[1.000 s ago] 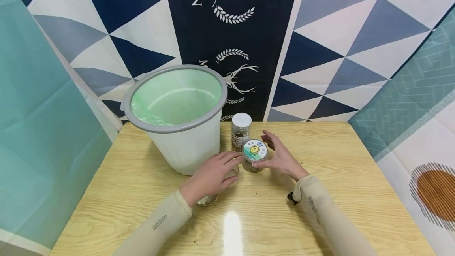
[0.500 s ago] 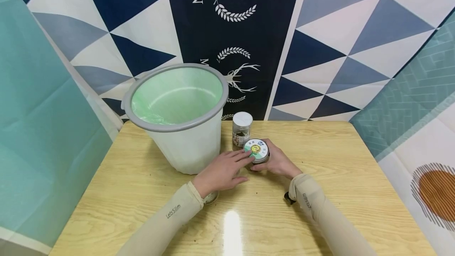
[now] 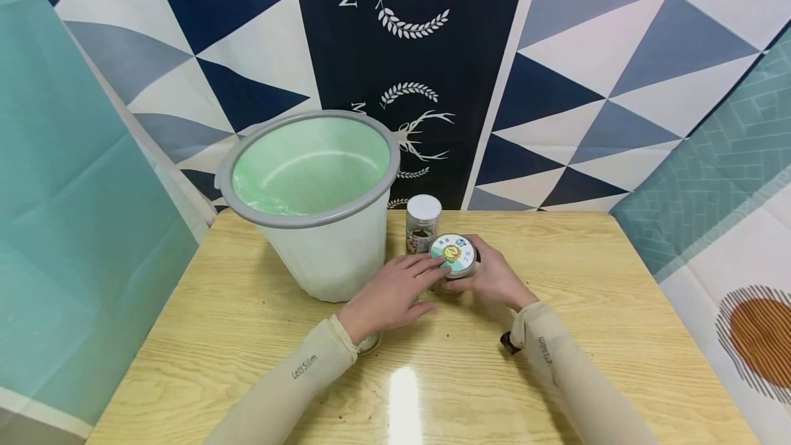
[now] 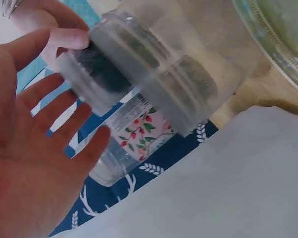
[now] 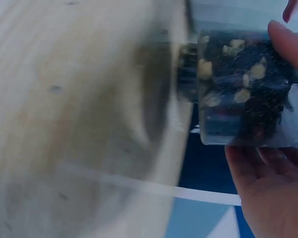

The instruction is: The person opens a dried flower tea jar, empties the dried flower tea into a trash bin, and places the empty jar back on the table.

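My right hand grips a clear jar with dark leafy contents and pale bits inside. Its round lid bears a green and white label with a yellow flower picture. The fingers of my left hand reach straight out, fingertips right at the near left edge of that lid in the head view. A clear wide-mouthed container stands close to the left palm, mostly hidden by the hand in the head view. Behind the held jar is a white-capped jar with a pink floral label.
A large white bucket with a grey rim and green inside stands at the back left. Part of a round glass-like rim shows beside the left wrist. Patterned cloth walls enclose the wooden table.
My right hand has closed round the lidded jar and shifted it slightly back and right. My left hand has moved right, its fingertips now at the lid.
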Demonstrator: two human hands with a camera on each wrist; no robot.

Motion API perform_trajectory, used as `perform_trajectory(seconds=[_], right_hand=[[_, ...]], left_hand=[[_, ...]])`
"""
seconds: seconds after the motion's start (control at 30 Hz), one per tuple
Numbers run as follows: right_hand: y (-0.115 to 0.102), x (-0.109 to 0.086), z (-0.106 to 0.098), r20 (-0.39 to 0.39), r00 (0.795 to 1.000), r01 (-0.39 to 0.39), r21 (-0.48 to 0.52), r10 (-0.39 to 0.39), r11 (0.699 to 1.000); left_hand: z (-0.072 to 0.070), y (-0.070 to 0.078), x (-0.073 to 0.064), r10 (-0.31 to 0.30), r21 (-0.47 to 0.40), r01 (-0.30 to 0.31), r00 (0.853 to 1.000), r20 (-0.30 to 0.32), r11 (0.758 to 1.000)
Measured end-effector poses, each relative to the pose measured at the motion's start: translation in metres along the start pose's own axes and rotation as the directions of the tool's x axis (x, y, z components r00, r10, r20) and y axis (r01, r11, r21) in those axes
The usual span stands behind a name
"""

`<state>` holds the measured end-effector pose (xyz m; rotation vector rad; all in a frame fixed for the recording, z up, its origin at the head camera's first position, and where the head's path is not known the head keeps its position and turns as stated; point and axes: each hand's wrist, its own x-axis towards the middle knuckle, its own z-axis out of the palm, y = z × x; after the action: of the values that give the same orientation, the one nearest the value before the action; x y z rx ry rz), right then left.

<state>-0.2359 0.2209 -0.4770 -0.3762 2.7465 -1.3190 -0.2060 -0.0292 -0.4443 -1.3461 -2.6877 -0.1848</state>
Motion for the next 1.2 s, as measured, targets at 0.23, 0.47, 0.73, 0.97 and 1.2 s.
perform_trajectory(seconds=[0.23, 0.47, 0.73, 0.97, 1.2], right_hand=[[-0.028, -0.010, -0.021, -0.050, 0.993, 0.110, 0.020, -0.109, 0.994], [-0.055, -0.019, -0.032, -0.048, 0.973, 0.228, 0.004, -0.228, 0.974], [-0.073, -0.026, -0.029, -0.030, 0.945, 0.326, -0.017, -0.327, 0.945], [-0.066, -0.025, -0.011, -0.073, 0.940, 0.338, 0.063, -0.333, 0.939], [-0.069, -0.025, -0.004, -0.140, 0.921, 0.374, 0.046, -0.365, 0.926]], left_hand=[[-0.020, 0.002, 0.004, 0.045, 0.024, -0.040, 0.966, -0.254, 0.999], [-0.041, 0.005, 0.011, -0.003, -0.029, -0.008, 0.931, -0.366, 1.000], [-0.053, 0.011, 0.013, -0.021, -0.067, -0.001, 0.943, -0.331, 0.998], [-0.054, 0.015, 0.008, -0.011, -0.090, -0.027, 0.918, -0.396, 0.996], [-0.054, 0.013, 0.011, 0.024, -0.047, -0.049, 0.902, -0.432, 0.998]])
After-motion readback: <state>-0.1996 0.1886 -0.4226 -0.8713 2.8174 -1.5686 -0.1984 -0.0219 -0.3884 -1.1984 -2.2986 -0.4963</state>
